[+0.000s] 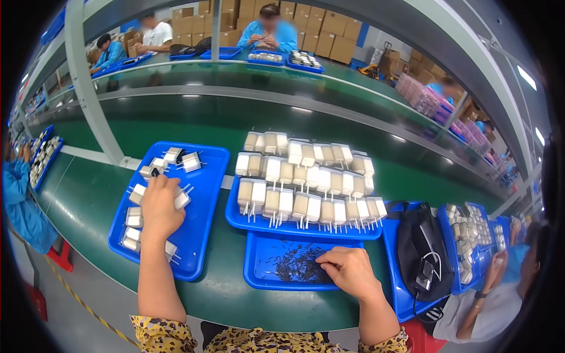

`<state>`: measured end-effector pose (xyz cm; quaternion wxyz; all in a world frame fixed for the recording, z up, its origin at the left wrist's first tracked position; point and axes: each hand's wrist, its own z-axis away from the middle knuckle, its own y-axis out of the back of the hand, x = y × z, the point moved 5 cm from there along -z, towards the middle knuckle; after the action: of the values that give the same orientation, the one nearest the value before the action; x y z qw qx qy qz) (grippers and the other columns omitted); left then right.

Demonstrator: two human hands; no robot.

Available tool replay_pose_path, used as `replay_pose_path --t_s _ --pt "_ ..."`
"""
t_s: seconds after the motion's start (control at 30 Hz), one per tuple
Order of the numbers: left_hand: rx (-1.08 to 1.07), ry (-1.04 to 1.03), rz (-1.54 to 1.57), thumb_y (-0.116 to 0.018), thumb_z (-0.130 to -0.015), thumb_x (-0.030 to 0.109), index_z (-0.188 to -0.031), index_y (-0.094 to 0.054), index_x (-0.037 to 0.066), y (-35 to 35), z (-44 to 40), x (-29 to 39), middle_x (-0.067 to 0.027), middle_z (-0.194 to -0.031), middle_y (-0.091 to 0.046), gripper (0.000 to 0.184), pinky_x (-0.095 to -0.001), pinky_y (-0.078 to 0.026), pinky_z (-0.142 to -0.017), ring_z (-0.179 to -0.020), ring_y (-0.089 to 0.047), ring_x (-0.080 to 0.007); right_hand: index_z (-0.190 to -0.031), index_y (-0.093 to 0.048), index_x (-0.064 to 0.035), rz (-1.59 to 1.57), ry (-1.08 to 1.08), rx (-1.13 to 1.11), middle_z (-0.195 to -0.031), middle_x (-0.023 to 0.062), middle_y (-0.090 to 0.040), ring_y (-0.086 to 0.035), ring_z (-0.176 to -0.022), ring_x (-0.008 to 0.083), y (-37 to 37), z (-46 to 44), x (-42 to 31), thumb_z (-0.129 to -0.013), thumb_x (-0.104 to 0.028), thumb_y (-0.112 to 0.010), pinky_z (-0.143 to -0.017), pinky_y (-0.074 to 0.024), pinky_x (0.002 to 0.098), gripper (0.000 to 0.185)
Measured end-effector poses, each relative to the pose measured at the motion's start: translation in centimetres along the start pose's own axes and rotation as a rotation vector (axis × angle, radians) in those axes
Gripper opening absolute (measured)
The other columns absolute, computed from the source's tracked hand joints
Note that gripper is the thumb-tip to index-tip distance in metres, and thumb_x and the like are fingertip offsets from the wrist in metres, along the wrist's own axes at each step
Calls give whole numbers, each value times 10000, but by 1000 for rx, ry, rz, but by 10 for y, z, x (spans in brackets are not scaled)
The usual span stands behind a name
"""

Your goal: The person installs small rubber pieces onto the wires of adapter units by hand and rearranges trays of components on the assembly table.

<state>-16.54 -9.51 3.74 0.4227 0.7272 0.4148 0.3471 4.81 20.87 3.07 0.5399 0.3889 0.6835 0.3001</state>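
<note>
My left hand (162, 206) is over the left blue tray (197, 235), fingers curled down among white plug blocks (135, 216) with metal prongs. A dark piece shows at its fingertips; what it grips is mostly hidden. One block (181, 199) lies right against the hand's side. My right hand (352, 272) hovers at the right side of a small blue tray (259, 281), thumb and forefinger pinched together. Whatever is between them is too small to make out. Many thin black pieces (291, 263) lie loose in that tray.
Behind the small tray, a larger blue tray (235, 220) carries stacked rows of white and beige plug blocks (306, 176), prongs toward me. To the right are a black bag (415, 250) and another tray of blocks (465, 235). Co-workers sit on both sides and across the line.
</note>
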Motion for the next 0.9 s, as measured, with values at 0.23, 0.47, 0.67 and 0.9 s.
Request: replay_pose_path --t_s 0.23,0.47,0.67,0.9 --pt "270 -137 1040 -681 -633 7 -1168 -544 21 52 14 62 -94 -1126 -523 553 -322 -533 -869 -1063 -551 -186 -794 -648 -16 -174 -82 67 -782 105 -657 -654 -648 204 8 0 2 -732 60 -707 -574 -510 293 115" --pt "-124 -432 1248 -794 -681 2 -1235 -546 44 33 50 138 -144 -1192 -581 608 -323 -606 -770 -1071 -620 -239 -814 -625 -9 -261 -44 67 -790 77 -603 -585 -639 166 13 -2 -6 -759 80 -664 -544 -438 258 111" --pt "-168 -523 1188 -806 -691 53 -1273 -534 27 26 58 153 -130 -1168 -625 642 -369 -563 -816 -1019 -639 -253 -855 -634 12 -451 -52 124 -819 59 -639 -601 -675 115 17 0 -7 -829 46 -655 -577 -468 237 48" --pt "-266 -504 1261 -829 -635 77 -1334 -416 -6 14 70 155 -140 -1168 -603 817 -314 -448 -906 -1036 -568 -199 -995 -592 12 -1448 -253 90 -921 151 -700 -709 -800 203 4 9 3 -917 -5 -616 -639 -549 262 84"
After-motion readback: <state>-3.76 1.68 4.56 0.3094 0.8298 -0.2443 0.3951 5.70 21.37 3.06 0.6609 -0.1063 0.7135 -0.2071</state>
